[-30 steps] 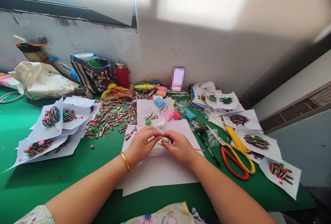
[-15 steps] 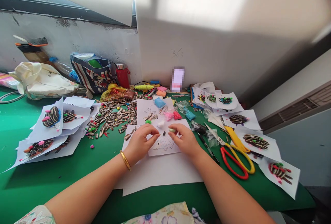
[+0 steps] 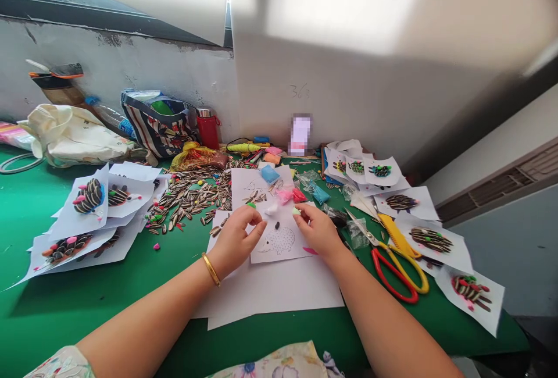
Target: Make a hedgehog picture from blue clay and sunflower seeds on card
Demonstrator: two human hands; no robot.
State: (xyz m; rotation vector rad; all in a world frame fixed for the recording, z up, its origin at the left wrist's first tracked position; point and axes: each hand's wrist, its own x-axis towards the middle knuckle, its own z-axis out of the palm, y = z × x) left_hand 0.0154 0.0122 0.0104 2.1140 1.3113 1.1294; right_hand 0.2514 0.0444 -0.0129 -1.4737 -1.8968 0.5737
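Right hand [image 3: 320, 234] pinching pale green lump [image 3: 297, 211], left hand [image 3: 238, 237] near it, over hedgehog drawing [image 3: 279, 241].
Right fingers clamped on the lump, held above the drawing sheet's right side; left thumb and index close to each other, nothing visible between them, can't tell if tips meet. Between the hands: small black lump [image 3: 277, 225] at the hedgehog's top edge, white lump [image 3: 271, 210] behind it. Green lump [image 3: 251, 206] just behind left hand, partly hidden. Pink strip [image 3: 310, 250] next to right hand. Further out on green bench [image 3: 43, 308]: striped seeds [image 3: 196, 199] scattered back left, scissors [image 3: 377, 243] right, seed-covered paper sheets both sides.
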